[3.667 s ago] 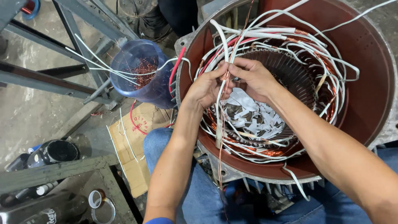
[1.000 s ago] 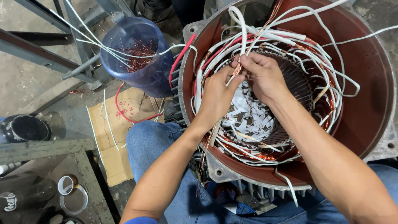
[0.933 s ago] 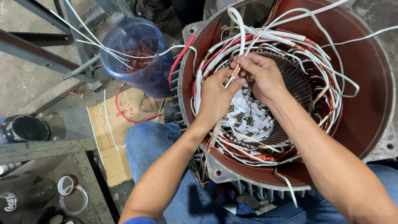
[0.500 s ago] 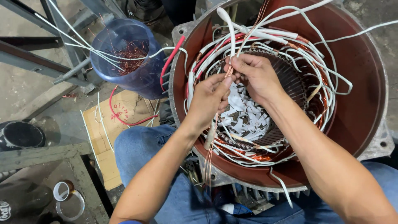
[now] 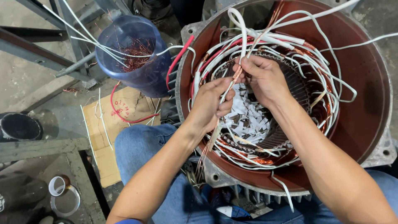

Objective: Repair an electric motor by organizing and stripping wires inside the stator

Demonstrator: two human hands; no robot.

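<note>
A large round motor housing (image 5: 365,70), red-brown inside, holds copper windings (image 5: 321,112) and many white sleeved leads (image 5: 306,41). White paper slips (image 5: 248,120) fill its middle. My left hand (image 5: 209,105) is shut on a bundle of bare copper wires (image 5: 207,143) that hangs down over the housing's near edge. My right hand (image 5: 265,79) pinches the same copper bundle higher up, beside a looped white sleeve (image 5: 240,25). Both hands sit over the left part of the windings.
A blue plastic bucket (image 5: 132,58) with copper scraps stands left of the housing, white leads running across it. A cardboard sheet (image 5: 107,128) with a red wire (image 5: 124,118) lies on the floor. Grey metal bars (image 5: 37,52), a black can (image 5: 18,126) and tape rolls (image 5: 62,193) are at left.
The view has shifted slightly left and closer. My hands have slid a little lower along the copper bundle, still gripping it together over the windings.
</note>
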